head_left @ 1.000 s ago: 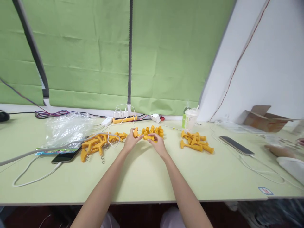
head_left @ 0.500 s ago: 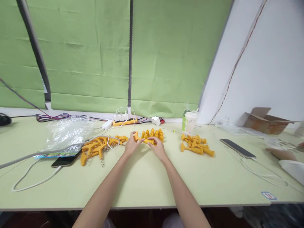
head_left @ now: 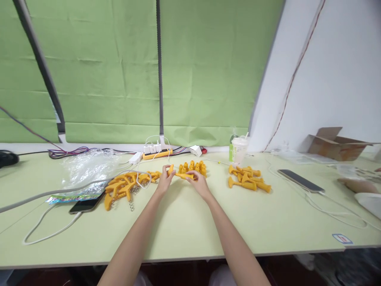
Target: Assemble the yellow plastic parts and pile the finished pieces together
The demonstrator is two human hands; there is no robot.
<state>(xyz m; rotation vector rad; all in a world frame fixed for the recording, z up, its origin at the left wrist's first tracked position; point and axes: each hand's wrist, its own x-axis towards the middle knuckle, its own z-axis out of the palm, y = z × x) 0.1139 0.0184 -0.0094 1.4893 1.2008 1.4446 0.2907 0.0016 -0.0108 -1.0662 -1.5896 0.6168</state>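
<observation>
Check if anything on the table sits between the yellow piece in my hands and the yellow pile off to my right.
Nothing visible lies between the yellow piece and the yellow pile except your right hand, which holds the piece's right end. The upright yellow caps stand just behind the piece, off that line.

The left hand (head_left: 164, 182) and right hand (head_left: 200, 185) hide parts of the yellow corkscrew (head_left: 183, 175). A clear bag (head_left: 86, 171) covers one end of a phone (head_left: 85, 205). The left edge crops a black object (head_left: 8, 158). A sticker (head_left: 342, 238) is too small to read.
</observation>
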